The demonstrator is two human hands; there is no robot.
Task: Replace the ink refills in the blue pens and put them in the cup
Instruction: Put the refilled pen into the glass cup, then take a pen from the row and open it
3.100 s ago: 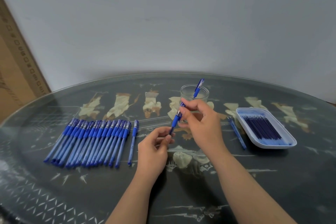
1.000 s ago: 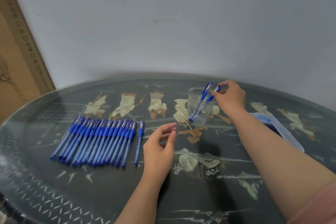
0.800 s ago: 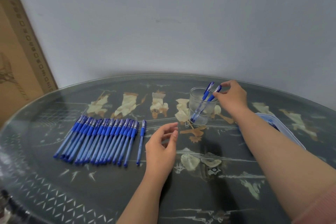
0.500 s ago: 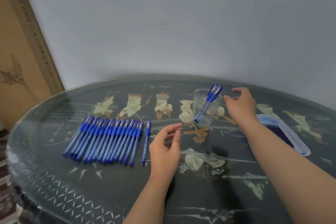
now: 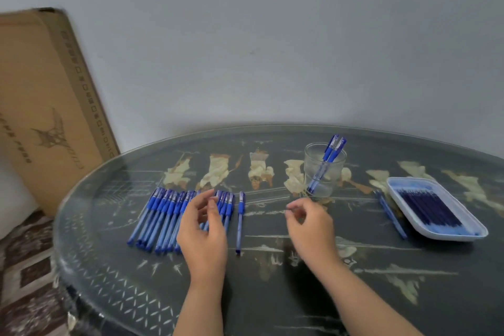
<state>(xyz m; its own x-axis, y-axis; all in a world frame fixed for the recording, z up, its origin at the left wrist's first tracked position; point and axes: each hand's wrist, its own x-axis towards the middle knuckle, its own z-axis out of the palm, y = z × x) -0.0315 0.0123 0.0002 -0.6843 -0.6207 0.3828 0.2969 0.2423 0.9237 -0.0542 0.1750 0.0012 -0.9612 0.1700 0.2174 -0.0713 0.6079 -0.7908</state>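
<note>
My left hand hovers over the right end of the row of blue pens, fingers loosely curled and spread, thumb pointing toward the far edge. It grips nothing that I can see. It hides several pens in the row, and I cannot tell whether my fingertips touch them; the hand is a little blurred.

My right hand is out over the middle of the surface, between the row and the cup. Its fingers are relaxed and bent, thumb and forefinger close together, with nothing between them.

The pens in the row lie side by side, touching one another, caps toward the far edge and tips toward me. One single pen lies apart, just to the right of the row and parallel to it, between my two hands.

The cup is clear glass and stands upright toward the far side, beyond my right hand. Two capped pens stand in it, tips down, leaning to the right against the rim with their caps sticking out above it.

Off to the right sits a pale tray with a bundle of dark blue refills lying in it. A thin blue stick lies on the surface just beside the tray's left edge; whether it is a refill or a pen barrel I cannot tell.

The surface is a dark oval under glass with pale painted figures. At the far left a large cardboard box leans against the wall.
</note>
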